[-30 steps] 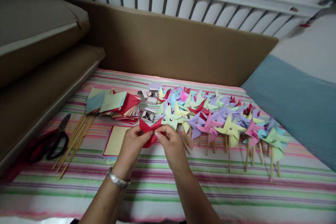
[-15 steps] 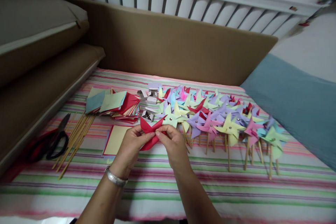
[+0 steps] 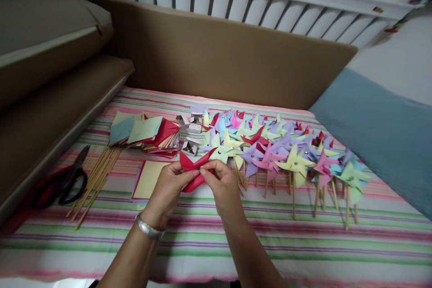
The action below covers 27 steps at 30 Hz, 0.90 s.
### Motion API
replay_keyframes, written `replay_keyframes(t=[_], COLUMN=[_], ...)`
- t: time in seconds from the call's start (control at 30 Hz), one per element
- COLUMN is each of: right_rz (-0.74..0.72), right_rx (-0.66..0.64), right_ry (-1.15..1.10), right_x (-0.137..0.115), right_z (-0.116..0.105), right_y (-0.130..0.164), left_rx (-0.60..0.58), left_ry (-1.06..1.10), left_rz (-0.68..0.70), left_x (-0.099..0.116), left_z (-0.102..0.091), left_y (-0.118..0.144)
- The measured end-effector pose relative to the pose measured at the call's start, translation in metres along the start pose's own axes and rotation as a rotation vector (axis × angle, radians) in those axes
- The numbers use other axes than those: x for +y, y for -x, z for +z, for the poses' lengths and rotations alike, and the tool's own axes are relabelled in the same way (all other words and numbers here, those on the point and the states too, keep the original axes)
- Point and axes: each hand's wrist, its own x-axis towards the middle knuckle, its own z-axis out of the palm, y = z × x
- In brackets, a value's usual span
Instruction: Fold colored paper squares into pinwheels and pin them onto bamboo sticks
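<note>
Between my two hands is a red paper pinwheel (image 3: 197, 162), its points folded in toward the middle. My left hand (image 3: 173, 183) pinches it from the left, thumb at the centre. From the other side my right hand (image 3: 221, 183) grips it, its thumb and finger meeting the left thumb at the centre. Whether a pin sits under the thumbs is hidden. Just beyond the pinwheel stands a small open box (image 3: 189, 147) with shiny bits inside. Left of my hands lie flat paper squares, a pale yellow one (image 3: 148, 180) on top.
Finished pinwheels on sticks (image 3: 295, 164) spread over the striped cloth (image 3: 270, 247) at right. Piles of coloured paper squares (image 3: 145, 130) lie at back left, near bare sticks (image 3: 97, 180) and black-handled scissors (image 3: 74, 180). A brown board (image 3: 219, 54) stands behind; cushions (image 3: 50, 40) are stacked left.
Almost nothing differs. The red pinwheel's right-hand points have shifted slightly between my fingers, while both hands keep their hold in the same place.
</note>
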Motion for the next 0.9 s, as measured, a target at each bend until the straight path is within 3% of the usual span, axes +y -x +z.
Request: replay_keyframes(t=[0.47,0.67,0.9], right_rz=[-0.023,-0.099,-0.108], right_rx=[0.009,0.009,-0.071], right_ry=[0.092,0.1,-0.03], right_x=[-0.003,-0.001,-0.009], right_z=[0.003,0.003,0.008], right_y=[0.0,0.0,0.008], left_rx=[-0.002,-0.04,0.003], left_ry=[0.019,0.048,-0.002], left_rz=[-0.006,-0.025,0.076], left_x=[0.001,0.005,0.005], left_z=[-0.001,-0.001,-0.014], left_y=[0.0,0.001,-0.003])
